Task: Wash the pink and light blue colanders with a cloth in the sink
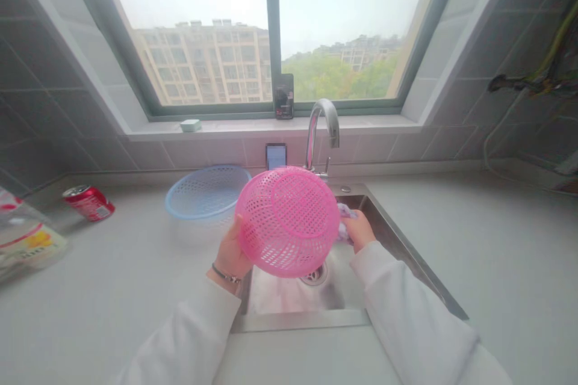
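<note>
A pink plastic colander (289, 222) is held up over the sink, tilted so its perforated base faces me. My left hand (233, 252) grips its left edge, the fingers partly hidden behind it. At its right edge, my right hand (360, 231) is closed on a white and purple cloth (345, 221), which touches or nearly touches the colander's side. Below lies the steel sink (280, 301), with part of its drain (315, 275) showing beneath the colander.
A blue colander (208, 192) sits on the counter left of the sink. Behind the sink rises a curved faucet (323, 126). Farther left are a red can (90, 203) and a clear bottle (29, 237). A phone-like device (276, 156) leans against the back wall.
</note>
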`<state>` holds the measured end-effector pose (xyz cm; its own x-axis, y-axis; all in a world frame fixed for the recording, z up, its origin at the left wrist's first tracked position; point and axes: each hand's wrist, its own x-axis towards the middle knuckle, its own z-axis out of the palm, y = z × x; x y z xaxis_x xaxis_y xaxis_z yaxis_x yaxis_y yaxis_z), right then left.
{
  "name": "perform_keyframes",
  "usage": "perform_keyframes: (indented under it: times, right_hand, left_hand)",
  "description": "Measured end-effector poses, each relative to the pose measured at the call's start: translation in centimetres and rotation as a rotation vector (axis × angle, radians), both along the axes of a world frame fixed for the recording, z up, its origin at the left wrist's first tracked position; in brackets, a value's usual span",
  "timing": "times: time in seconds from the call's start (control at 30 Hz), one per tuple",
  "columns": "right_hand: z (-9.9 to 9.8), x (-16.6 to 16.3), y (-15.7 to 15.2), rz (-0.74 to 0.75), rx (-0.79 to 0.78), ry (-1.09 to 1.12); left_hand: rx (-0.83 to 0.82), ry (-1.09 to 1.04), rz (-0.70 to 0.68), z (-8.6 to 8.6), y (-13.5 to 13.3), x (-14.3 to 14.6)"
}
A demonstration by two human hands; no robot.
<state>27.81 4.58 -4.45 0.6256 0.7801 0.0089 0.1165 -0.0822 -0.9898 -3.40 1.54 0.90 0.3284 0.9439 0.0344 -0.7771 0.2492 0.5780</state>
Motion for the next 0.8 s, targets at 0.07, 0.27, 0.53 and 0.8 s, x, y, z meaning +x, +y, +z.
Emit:
perform_keyframes:
  times: [0.07, 0.27, 0.53, 0.8]
  right_hand:
    - [0.3, 0.7, 0.2, -0.074, 0.031, 0.011]
    - [3.2, 0.3, -1.3, 0.046, 0.304, -0.062]
    - [6.3, -5.0, -4.9, 0.664, 0.628, -0.341]
    - [7.1, -7.1, -7.0, 0.792, 0.624, -0.872]
  left_hand:
    - [-0.007, 0.015, 0.013, 0.3, 0.0, -0.6]
    - [0.084, 0.189, -0.102, 0.6, -1.0, 1.0]
    - [0.012, 0.427, -0.077, -1.3, -1.3, 2.9]
    - [0.206, 0.668, -0.016, -1.4, -1.4, 3.9]
